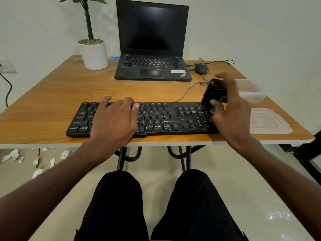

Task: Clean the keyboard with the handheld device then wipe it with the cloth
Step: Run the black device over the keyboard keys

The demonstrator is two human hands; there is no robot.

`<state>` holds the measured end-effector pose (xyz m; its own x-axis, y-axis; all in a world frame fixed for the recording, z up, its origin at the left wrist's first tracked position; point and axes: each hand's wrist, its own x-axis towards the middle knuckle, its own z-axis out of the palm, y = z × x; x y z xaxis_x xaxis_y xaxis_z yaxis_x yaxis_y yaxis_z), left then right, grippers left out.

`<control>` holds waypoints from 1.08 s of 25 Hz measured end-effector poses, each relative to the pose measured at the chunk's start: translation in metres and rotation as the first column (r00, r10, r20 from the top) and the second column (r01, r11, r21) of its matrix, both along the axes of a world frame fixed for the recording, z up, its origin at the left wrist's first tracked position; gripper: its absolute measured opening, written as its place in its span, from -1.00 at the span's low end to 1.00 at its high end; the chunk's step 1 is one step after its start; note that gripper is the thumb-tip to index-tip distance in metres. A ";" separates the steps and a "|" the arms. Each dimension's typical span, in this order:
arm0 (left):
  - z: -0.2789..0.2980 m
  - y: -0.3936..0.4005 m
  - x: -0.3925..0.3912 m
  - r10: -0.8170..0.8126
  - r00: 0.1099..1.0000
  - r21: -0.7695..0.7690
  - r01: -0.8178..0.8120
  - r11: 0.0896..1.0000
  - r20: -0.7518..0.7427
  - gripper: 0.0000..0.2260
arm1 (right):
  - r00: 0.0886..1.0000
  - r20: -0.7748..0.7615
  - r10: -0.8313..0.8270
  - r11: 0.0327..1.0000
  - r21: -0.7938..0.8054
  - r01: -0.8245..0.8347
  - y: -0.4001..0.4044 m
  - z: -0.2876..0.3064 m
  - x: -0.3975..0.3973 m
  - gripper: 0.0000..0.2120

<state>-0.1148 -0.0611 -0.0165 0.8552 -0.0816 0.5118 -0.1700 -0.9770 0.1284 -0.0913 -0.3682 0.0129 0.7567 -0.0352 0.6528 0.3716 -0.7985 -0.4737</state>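
Observation:
A black keyboard [161, 117] lies along the near edge of the wooden table [57, 94]. My left hand [114, 119] rests flat on its left half, fingers spread over the keys. My right hand [231, 112] grips a small black handheld device [215, 91], tilted with its lower end touching the upper right corner of the keyboard, over the number pad. The fingers of that hand are blurred. No cloth is visible.
An open black laptop [152, 66] stands behind the keyboard, with a wired mouse [201, 68] to its right. A white plant pot [94, 55] is at the back left. A clear plastic container [251, 93] and its lid [269, 121] sit at the right edge. Paper scraps litter the floor [38, 160].

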 end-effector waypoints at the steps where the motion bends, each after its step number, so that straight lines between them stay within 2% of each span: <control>1: 0.000 -0.001 0.000 -0.003 1.000 -0.002 0.003 1.000 0.004 -0.64 | 1.000 0.017 -0.025 0.994 0.108 0.023 -0.001 -0.002 -0.004 -0.37; 4: 0.000 0.000 -0.001 -0.011 1.000 -0.002 0.011 1.000 0.011 -0.64 | 0.996 0.084 0.044 0.958 0.279 -0.065 0.004 -0.005 -0.006 -0.46; 5: 0.001 0.000 -0.001 -0.012 1.000 -0.006 0.012 1.000 0.012 -0.63 | 0.991 0.085 0.105 0.953 0.275 -0.125 0.006 -0.004 -0.005 -0.45; 7: 0.002 -0.001 -0.002 -0.005 1.000 -0.007 0.005 1.000 0.009 -0.64 | 0.982 0.047 0.182 0.969 0.160 -0.187 0.006 -0.004 -0.003 -0.42; 9: 0.001 -0.003 -0.002 0.005 1.000 0.002 -0.005 1.000 0.008 -0.66 | 0.998 0.035 0.058 0.998 0.023 -0.059 -0.003 -0.004 0.001 -0.40; 11: 0.002 -0.003 -0.002 0.006 1.000 0.003 -0.006 1.000 0.005 -0.67 | 0.995 0.064 -0.082 0.997 -0.005 0.082 -0.014 -0.002 0.003 -0.40; 12: 0.002 -0.003 -0.002 0.007 1.000 0.007 -0.007 1.000 0.005 -0.68 | 0.992 0.089 -0.086 0.996 0.009 0.085 -0.016 -0.003 0.004 -0.41; 15: 0.002 -0.003 -0.002 0.004 1.000 0.008 -0.004 1.000 0.002 -0.68 | 0.984 0.094 0.152 0.983 0.090 -0.161 -0.004 -0.006 0.001 -0.47; 17: 0.002 -0.004 -0.003 0.000 1.000 -0.008 0.000 1.000 0.010 -0.69 | 0.967 0.039 0.254 0.966 0.044 -0.255 0.000 -0.007 -0.001 -0.46; 19: 0.002 -0.004 -0.003 -0.002 1.000 -0.014 0.002 1.000 0.010 -0.70 | 0.983 -0.004 0.185 0.982 -0.027 -0.185 -0.008 -0.002 0.005 -0.35; 21: 0.002 -0.003 -0.004 0.003 1.000 -0.013 -0.003 1.000 0.007 -0.71 | 0.996 0.001 0.088 0.996 -0.020 -0.088 -0.011 0.002 0.006 -0.28; 23: 0.002 -0.003 -0.003 0.003 1.000 -0.010 -0.002 1.000 0.007 -0.72 | 0.989 0.021 0.143 0.989 -0.047 -0.142 -0.003 0.001 0.002 -0.26; 25: 0.001 -0.003 -0.003 0.000 1.000 -0.014 0.000 1.000 0.006 -0.72 | 0.983 -0.023 0.182 0.976 -0.117 -0.184 0.001 0.000 0.000 -0.19; 27: 0.001 -0.003 -0.002 -0.001 1.000 -0.021 0.002 1.000 0.014 -0.73 | 0.997 -0.043 0.060 0.991 -0.118 -0.065 -0.004 0.003 0.003 -0.17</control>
<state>-0.1172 -0.0641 -0.0155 0.8476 -0.0721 0.5257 -0.1736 -0.9739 0.1464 -0.0879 -0.3721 0.0158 0.7800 0.0895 0.6194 0.4057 -0.8259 -0.3916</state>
